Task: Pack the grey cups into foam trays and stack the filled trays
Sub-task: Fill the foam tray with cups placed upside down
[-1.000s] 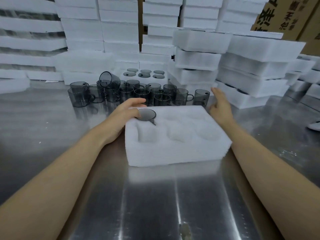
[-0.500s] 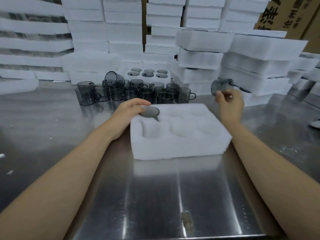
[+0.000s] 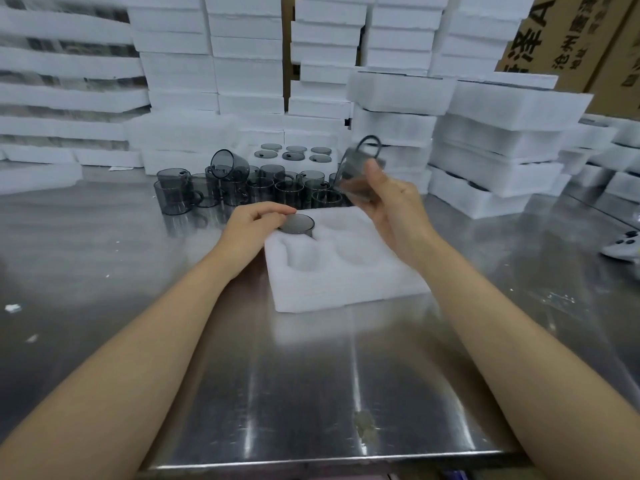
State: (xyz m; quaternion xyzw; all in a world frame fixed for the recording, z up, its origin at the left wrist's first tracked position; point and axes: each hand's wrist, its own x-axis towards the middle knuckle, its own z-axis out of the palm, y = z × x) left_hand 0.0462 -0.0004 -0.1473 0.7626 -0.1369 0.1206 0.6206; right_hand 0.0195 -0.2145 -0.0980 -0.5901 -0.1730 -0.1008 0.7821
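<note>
A white foam tray (image 3: 346, 282) with round pockets lies on the steel table in front of me. One grey cup (image 3: 296, 225) sits upside down in its far left pocket, and my left hand (image 3: 252, 226) rests on it with fingers over the rim. My right hand (image 3: 388, 199) holds another grey cup (image 3: 360, 168) tilted in the air above the tray's far right side, handle up. Behind the tray stands a cluster of several loose grey cups (image 3: 242, 188).
A filled foam tray (image 3: 294, 155) sits behind the loose cups. Tall stacks of white foam trays (image 3: 485, 140) line the back and right. Cardboard boxes (image 3: 568, 36) stand at the upper right. A white object (image 3: 623, 245) lies at the right edge.
My right hand picked a cup from the right end of the cluster, lifted it and brought it left over the tray. My left hand stayed on the cup in the tray.
</note>
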